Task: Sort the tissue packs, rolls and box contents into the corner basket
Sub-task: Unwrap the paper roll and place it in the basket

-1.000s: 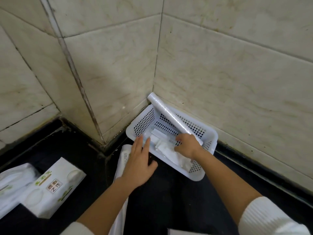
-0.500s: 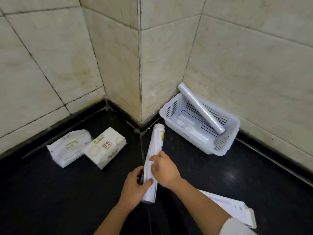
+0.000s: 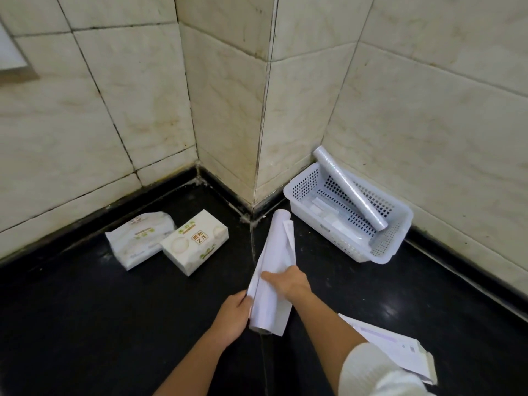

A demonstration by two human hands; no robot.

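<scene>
Risk mostly in the loose outer sheet. White roll (image 3: 271,270) held low over the dark floor (image 3: 85,324), just short of the corner basket (image 3: 397,250), far end pointing at the foot of the wall. Left hand (image 3: 233,317) closed round the near end; right hand (image 3: 288,282) folded over the middle, fingers pressing the wrap flat. Outer layer flared and part-unwound at both ends, so likely to peel further or snag on the perforated rim if swung across without tightening first.

Second hazard inside the basket: silver roll (image 3: 350,188) propped on a slant, upper end poking over the back rim against the wall, lower end down in the front corner, small flat packs (image 3: 323,210) lying on the bottom beside it. Little free length left for another long roll; dropped across, apt to ride on the rim, roll off, or knock the silver one out.

Soft tissue pack (image 3: 137,238) and boxed tissue pack (image 3: 194,241) touching each other on the floor to the left, well apart from the basket, not yet sorted. Flattened carton (image 3: 400,350) near the right sleeve, easy to catch with the elbow.
</scene>
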